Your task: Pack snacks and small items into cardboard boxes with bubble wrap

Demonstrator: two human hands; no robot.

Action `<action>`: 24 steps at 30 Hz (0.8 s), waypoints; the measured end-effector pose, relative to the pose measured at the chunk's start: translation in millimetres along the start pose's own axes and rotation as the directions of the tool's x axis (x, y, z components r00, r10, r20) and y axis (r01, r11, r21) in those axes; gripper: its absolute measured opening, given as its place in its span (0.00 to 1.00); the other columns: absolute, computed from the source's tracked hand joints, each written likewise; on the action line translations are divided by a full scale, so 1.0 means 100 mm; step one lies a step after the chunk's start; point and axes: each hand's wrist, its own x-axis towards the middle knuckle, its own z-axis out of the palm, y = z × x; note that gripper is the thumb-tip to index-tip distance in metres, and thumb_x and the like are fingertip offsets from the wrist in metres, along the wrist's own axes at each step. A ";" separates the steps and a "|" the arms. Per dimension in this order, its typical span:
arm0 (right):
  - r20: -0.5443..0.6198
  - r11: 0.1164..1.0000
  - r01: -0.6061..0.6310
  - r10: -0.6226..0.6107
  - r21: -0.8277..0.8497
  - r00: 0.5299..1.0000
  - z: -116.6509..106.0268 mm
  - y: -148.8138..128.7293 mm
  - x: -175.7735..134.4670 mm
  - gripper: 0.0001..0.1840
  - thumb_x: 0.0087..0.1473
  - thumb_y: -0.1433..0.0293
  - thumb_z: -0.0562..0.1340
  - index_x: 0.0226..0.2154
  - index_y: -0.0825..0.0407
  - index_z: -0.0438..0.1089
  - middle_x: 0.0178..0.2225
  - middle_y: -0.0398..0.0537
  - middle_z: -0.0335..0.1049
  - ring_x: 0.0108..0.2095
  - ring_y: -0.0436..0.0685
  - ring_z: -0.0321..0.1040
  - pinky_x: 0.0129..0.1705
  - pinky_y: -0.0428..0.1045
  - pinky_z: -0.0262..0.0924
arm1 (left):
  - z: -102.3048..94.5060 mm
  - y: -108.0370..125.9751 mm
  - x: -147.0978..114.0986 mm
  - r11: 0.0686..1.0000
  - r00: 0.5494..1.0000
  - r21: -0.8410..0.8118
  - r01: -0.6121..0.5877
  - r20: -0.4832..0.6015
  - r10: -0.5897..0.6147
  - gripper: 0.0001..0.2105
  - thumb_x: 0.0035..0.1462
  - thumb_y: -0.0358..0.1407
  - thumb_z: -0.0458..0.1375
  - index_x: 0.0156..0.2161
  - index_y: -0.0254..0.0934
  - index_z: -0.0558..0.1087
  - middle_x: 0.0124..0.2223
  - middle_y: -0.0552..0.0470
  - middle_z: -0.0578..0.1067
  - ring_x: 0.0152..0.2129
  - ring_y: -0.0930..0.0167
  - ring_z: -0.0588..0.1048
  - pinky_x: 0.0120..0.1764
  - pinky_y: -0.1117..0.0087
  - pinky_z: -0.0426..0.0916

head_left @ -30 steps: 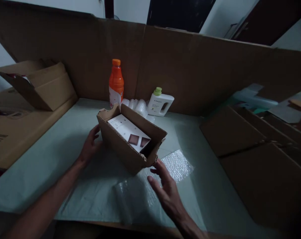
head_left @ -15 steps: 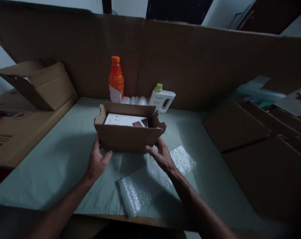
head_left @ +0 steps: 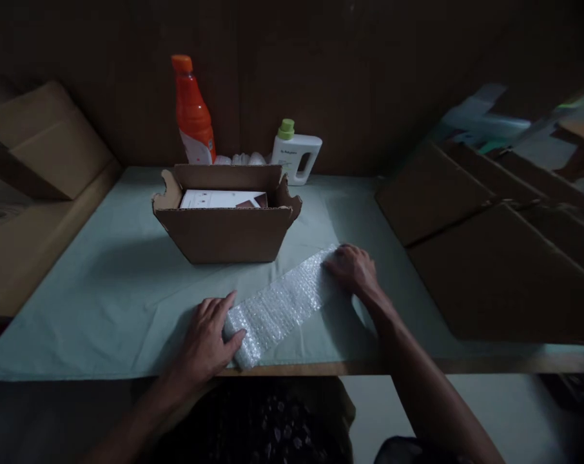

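Note:
A strip of clear bubble wrap [head_left: 282,303] lies slantwise on the pale green cloth near the table's front edge. My left hand [head_left: 205,341] holds its near left end, the thumb on top and the fingers along the end. At the far right end, my right hand [head_left: 352,267] has its fingers curled over the wrap. Just beyond stands an open brown cardboard box [head_left: 224,235], touched by neither hand. Inside it sits a white box [head_left: 214,198] with dark printing, its lower part hidden by the cardboard.
Behind the box stand an orange bottle [head_left: 194,119] and a white jug [head_left: 289,158] with a green cap. Clear wrapped items [head_left: 248,159] show partly between them. Cardboard boxes flank the cloth at left [head_left: 60,145] and right [head_left: 509,270]. A cardboard wall [head_left: 321,71] rises behind.
Both hands have left the cardboard box and come down to the bubble wrap, one at each end. The box stays on the cloth. The view has tilted downward.

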 end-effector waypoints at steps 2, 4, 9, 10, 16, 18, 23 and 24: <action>0.004 0.998 0.060 -0.060 -0.003 0.998 0.07 -0.08 0.02 0.11 0.55 0.59 0.64 0.34 0.49 0.76 0.52 0.57 0.75 0.55 0.73 0.65 0.52 0.68 0.61 | 0.08 0.13 0.01 0.999 0.998 -0.031 0.042 0.050 -0.040 0.24 0.54 0.34 0.58 0.57 0.38 0.72 0.46 0.43 0.80 0.45 0.56 0.76 0.50 0.49 0.71; -0.006 0.993 0.117 -0.117 0.011 0.993 0.08 -0.24 0.09 0.07 0.57 0.64 0.63 0.33 0.49 0.75 0.53 0.56 0.74 0.59 0.72 0.62 0.55 0.68 0.59 | 0.13 0.26 0.00 0.987 0.989 -0.138 0.082 0.133 -0.064 0.22 0.54 0.32 0.56 0.55 0.39 0.74 0.49 0.44 0.81 0.46 0.58 0.77 0.51 0.52 0.71; -0.065 0.954 0.299 -0.301 -0.036 0.951 0.00 -0.74 0.52 0.08 0.60 0.69 0.60 0.39 0.51 0.75 0.59 0.58 0.69 0.65 0.72 0.55 0.61 0.68 0.51 | 0.24 0.58 -0.02 0.859 0.941 -0.430 0.279 0.299 -0.156 0.19 0.57 0.36 0.56 0.53 0.38 0.75 0.43 0.47 0.80 0.39 0.64 0.78 0.43 0.62 0.74; -0.064 0.946 0.320 -0.322 -0.041 0.944 0.00 -0.82 0.61 0.09 0.60 0.70 0.60 0.42 0.51 0.75 0.61 0.58 0.67 0.66 0.72 0.53 0.62 0.68 0.49 | 0.26 0.61 0.00 0.805 0.923 -0.486 0.341 0.337 -0.187 0.19 0.57 0.38 0.57 0.53 0.37 0.75 0.38 0.48 0.78 0.34 0.66 0.77 0.38 0.64 0.74; 0.015 0.945 0.308 -0.311 0.109 0.950 -0.15 -0.76 0.46 0.26 0.59 0.67 0.64 0.59 0.54 0.67 0.65 0.62 0.61 0.64 0.73 0.58 0.62 0.69 0.54 | 0.30 0.67 0.07 0.365 0.808 -0.724 0.585 0.561 -0.182 0.32 0.51 0.44 0.62 0.60 0.35 0.65 0.42 0.48 0.68 0.34 0.68 0.76 0.23 0.72 0.71; 0.077 0.907 0.353 -0.378 0.228 0.922 -0.30 -0.54 0.06 0.24 0.61 0.64 0.62 0.58 0.49 0.68 0.63 0.57 0.65 0.62 0.70 0.62 0.61 0.68 0.57 | 0.30 0.65 0.03 0.355 0.800 -0.721 0.595 0.575 -0.172 0.32 0.50 0.42 0.63 0.60 0.35 0.65 0.43 0.47 0.69 0.35 0.68 0.75 0.23 0.73 0.72; 0.295 0.806 0.401 -0.548 0.435 0.783 -0.73 -0.24 -1.14 0.37 0.61 0.58 0.64 0.68 0.42 0.54 0.66 0.54 0.61 0.63 0.66 0.62 0.60 0.64 0.63 | 0.33 0.66 -0.03 0.336 0.754 -0.683 0.649 0.637 -0.160 0.29 0.51 0.40 0.63 0.58 0.31 0.68 0.35 0.49 0.74 0.31 0.70 0.75 0.24 0.76 0.70; 0.299 0.800 0.392 -0.552 0.455 0.779 -0.74 -0.27 -1.33 0.42 0.59 0.57 0.66 0.70 0.42 0.50 0.66 0.56 0.60 0.64 0.66 0.61 0.60 0.64 0.64 | 0.33 0.68 -0.02 0.323 0.747 -0.681 0.657 0.644 -0.163 0.28 0.51 0.40 0.63 0.57 0.30 0.68 0.34 0.49 0.74 0.30 0.71 0.74 0.24 0.76 0.70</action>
